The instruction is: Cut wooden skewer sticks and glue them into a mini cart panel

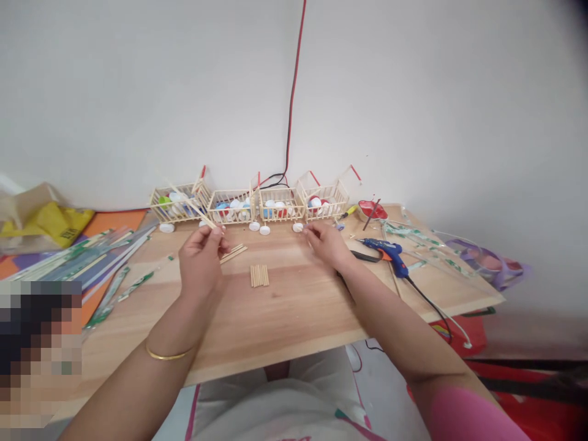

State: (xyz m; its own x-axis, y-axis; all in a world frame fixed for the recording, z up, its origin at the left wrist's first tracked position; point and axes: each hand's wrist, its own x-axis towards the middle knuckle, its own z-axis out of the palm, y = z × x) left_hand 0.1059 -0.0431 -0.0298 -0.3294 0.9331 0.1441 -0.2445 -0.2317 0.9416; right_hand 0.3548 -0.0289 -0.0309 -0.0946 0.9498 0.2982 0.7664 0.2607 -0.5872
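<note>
My left hand [201, 257] is closed in a pinch on a long thin wooden stick [190, 205] that slants up to the left over the carts. My right hand [325, 242] rests on the wooden board [285, 312] near a white bottle cap [297, 227], fingers curled; what it holds, if anything, is too small to make out. Between my hands lie a small glued panel of short sticks [259, 275] and a few loose sticks [233, 252]. Several little stick-built carts [280, 204] filled with bottle caps stand in a row at the back edge.
A blue glue gun [389, 252] with its cord lies right of my right hand. A red bowl [372, 210] sits behind it. Green-printed chopstick wrappers [92, 260] are piled at the left. Clear wrappers [427, 245] litter the right. A red and black wire [294, 92] hangs down the wall.
</note>
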